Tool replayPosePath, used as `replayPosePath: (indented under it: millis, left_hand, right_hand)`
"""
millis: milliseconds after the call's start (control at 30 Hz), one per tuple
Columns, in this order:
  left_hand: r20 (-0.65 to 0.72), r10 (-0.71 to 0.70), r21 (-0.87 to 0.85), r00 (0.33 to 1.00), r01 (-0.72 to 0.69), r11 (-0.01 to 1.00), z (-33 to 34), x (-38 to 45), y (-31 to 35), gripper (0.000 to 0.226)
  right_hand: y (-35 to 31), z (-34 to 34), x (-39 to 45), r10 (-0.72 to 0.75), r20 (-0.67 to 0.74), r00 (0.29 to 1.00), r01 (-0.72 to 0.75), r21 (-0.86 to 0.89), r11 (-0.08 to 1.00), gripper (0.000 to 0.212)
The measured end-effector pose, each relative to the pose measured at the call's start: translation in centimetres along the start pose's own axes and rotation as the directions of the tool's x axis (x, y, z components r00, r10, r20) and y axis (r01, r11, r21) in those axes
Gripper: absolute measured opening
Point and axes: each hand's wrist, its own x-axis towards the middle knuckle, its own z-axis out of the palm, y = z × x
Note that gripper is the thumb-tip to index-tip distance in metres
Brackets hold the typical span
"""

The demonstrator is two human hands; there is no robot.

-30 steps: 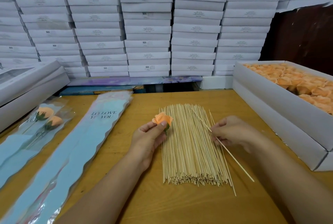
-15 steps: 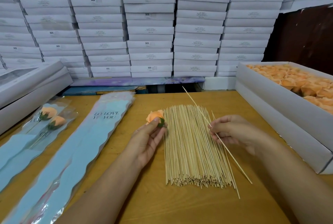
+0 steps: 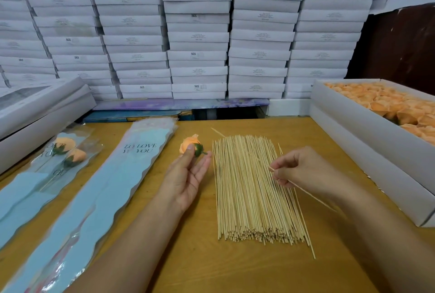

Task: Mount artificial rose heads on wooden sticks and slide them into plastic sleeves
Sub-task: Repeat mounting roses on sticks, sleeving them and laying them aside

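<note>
On the wooden table (image 3: 235, 269) before you, your right hand (image 3: 303, 170) pinches one stick (image 3: 313, 196) beside the stick pile (image 3: 254, 189); your left hand (image 3: 188, 175) holds an orange rose head (image 3: 189, 145). Farther right, a box (image 3: 367, 137) holds more roses.

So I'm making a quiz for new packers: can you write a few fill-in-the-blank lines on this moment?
1. The left hand holds an orange rose ____.
2. The right hand pinches a single wooden ____.
3. The stick pile lies on the table ____ the two hands.
4. Finished roses lie in sleeves on the table's ____ side.

Missing: head; stick; between; left
</note>
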Motion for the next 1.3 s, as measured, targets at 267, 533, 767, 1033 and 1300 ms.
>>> replayPosePath:
  millis: [267,533,767,1033,1300]
  left_hand:
    - [-0.033,0.066,0.021,0.997,-0.065,0.998,-0.35,0.43,0.13,0.026]
    - [-0.057,0.078,0.017,0.995,-0.077,0.997,-0.46,0.58,0.13,0.031]
    - [-0.052,0.077,0.032,0.996,-0.076,0.997,-0.58,0.7,0.05,0.028]
    - [-0.052,0.075,0.038,0.996,-0.073,0.997,-0.59,0.67,0.0,0.031]
    - [-0.057,0.063,0.039,0.996,-0.061,0.997,-0.69,0.58,0.03,0.031]
  right_hand:
    - [-0.51,0.14,-0.34,0.013,0.055,0.998,-0.003,-0.175,0.985,0.018]
    - [-0.49,0.21,-0.42,0.027,0.069,0.997,-0.011,-0.213,0.977,0.021]
    - [-0.41,0.36,-0.4,0.035,0.083,0.996,-0.017,-0.215,0.977,0.017]
    - [-0.44,0.43,-0.51,0.038,0.08,0.996,-0.02,-0.212,0.977,0.018]
    - [-0.29,0.47,-0.41,0.025,0.084,0.996,-0.004,-0.244,0.97,0.022]
